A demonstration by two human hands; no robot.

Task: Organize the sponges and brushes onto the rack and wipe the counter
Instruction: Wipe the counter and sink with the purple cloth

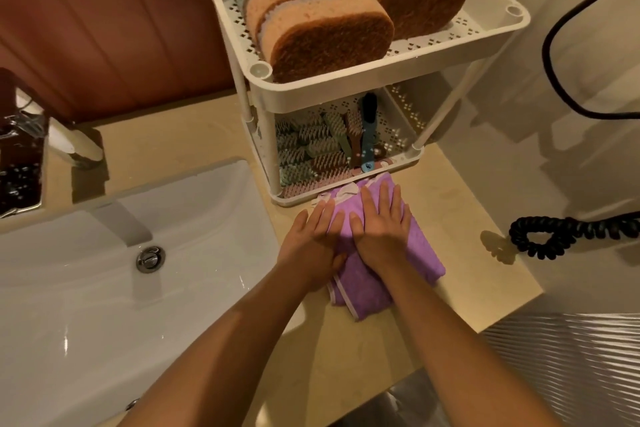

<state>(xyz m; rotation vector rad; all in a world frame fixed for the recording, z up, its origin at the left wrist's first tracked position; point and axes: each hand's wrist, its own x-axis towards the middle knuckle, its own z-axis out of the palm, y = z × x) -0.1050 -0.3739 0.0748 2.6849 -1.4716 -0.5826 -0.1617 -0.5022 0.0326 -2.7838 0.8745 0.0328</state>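
Note:
A folded purple cloth lies on the beige counter just in front of the white two-tier rack. My left hand and my right hand both press flat on the cloth, fingers extended and pointing toward the rack. Several striped sponges stand in rows on the top shelf. Several scrub brushes in green, pink and blue lie packed on the bottom shelf, partly hidden by the upper tier.
A white sink basin with a metal drain fills the left side, a faucet behind it. A black coiled cord rests at the counter's right end. The counter's front edge runs at lower right.

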